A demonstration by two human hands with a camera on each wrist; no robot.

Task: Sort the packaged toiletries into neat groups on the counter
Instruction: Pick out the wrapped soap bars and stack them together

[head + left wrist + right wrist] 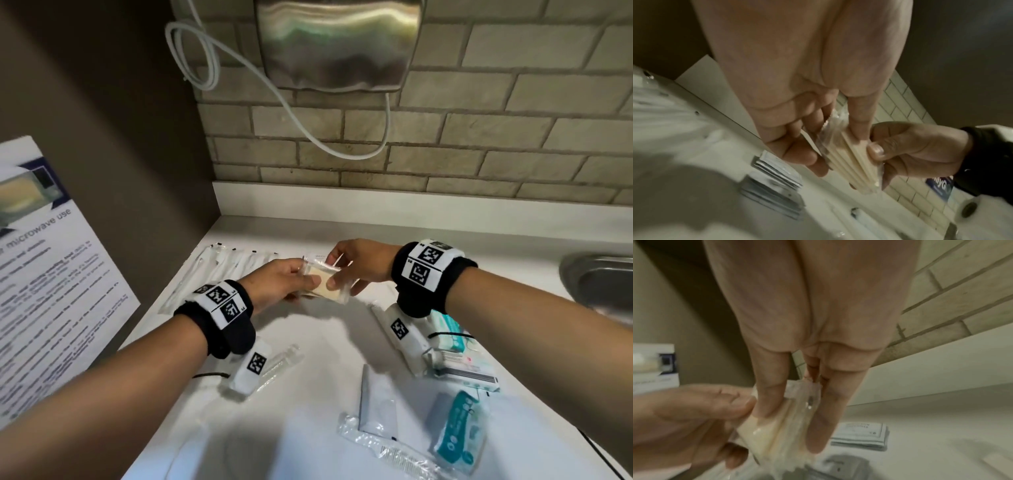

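Note:
Both hands hold one small stack of cream packets [325, 282] in clear wrap, a little above the white counter [308, 342] near its back left. My left hand [301, 279] pinches the stack's left end, thumb on top and fingers beneath. My right hand [337, 274] pinches the right end. In the left wrist view the packets [851, 164] fan out between my left hand [834, 142] and the right hand [910, 151]. The right wrist view shows my right hand [797, 407] on the packets [774, 428], with the left hand [694, 410] gripping from the left.
Long clear-wrapped items [219, 270] lie in a row at the back left. Grey sachets [375, 401], teal packets [460, 428] and more clear wrappers [376, 445] lie near the front. A steel sink [599, 277] is at the right and a poster [44, 274] at the left.

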